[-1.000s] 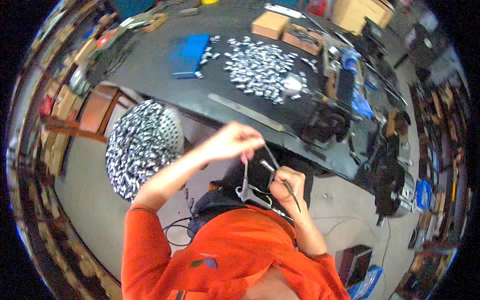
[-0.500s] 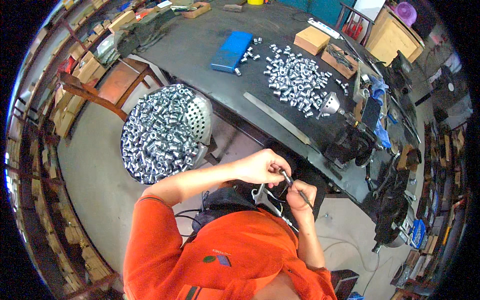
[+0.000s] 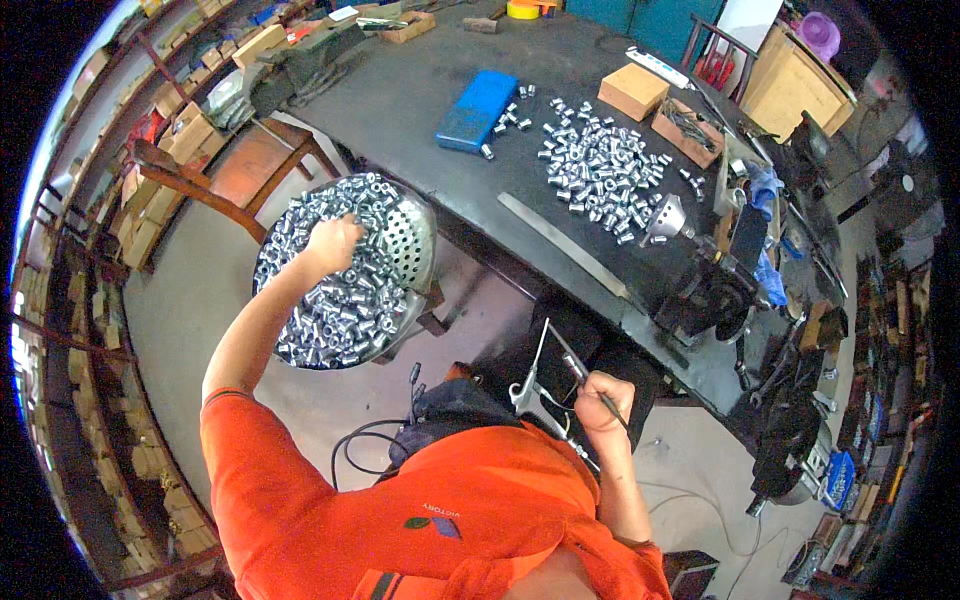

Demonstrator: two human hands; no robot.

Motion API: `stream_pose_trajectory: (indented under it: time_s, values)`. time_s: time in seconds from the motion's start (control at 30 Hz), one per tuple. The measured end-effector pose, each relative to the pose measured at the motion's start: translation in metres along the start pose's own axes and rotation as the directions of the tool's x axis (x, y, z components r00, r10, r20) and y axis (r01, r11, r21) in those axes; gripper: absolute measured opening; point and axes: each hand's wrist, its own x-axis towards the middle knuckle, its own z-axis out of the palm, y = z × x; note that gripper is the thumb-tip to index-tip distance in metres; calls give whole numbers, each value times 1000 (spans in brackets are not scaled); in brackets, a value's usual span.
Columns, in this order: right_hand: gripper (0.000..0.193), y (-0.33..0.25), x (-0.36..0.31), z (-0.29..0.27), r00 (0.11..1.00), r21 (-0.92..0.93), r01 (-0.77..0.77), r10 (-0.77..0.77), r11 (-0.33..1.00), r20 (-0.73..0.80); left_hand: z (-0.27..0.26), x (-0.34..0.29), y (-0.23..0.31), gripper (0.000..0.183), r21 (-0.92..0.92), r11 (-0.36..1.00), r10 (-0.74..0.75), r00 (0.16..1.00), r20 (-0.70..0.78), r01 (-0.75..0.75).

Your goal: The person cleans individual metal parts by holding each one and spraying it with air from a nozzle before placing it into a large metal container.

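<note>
My left hand (image 3: 335,245) is down on a heap of small shiny metal sleeve fittings (image 3: 340,315) in a round perforated metal basin (image 3: 408,243). Its fingers are curled together; whether a fitting is between them is hidden. My right hand (image 3: 604,402), in front of my body, is closed around a slim pen-shaped tool (image 3: 575,368) with a metal collar and a thin dark tip pointing up and away. A dark cord trails from the tool's back end. Across my lap lies a silver blow gun (image 3: 528,395) with a long thin nozzle.
On the dark workbench (image 3: 430,185) are a pile of similar fittings (image 3: 605,170), a blue box (image 3: 477,110), a flat metal bar (image 3: 563,245), a cardboard box (image 3: 633,90) and a vise (image 3: 700,300). A wooden chair (image 3: 250,165) stands behind the basin. Shelves line the left.
My left hand has left the tool tip and reached left into the basin of fittings. My right hand still holds the tool in nearly the same place. The view has shifted slightly.
</note>
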Motion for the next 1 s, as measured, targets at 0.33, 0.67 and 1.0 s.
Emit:
stream_pose_trajectory:
  time_s: [0.33, 0.67, 1.0]
  values:
    - [17, 14, -9, -3, 999, -93, 41, -44, 995, -26, -6, 20, 9, 17, 52, 993, 102, 993, 63, -105]
    - [22, 7, -16, -6, 998, -3, -64, 64, 998, 15, -6, 42, 21, 18, -50, 995, 86, 996, 29, -84]
    - [25, -31, 6, -3, 983, 82, 72, -84, 994, 161, -88, -44, 176, 32, -865, -469, 361, 932, -8, 175]
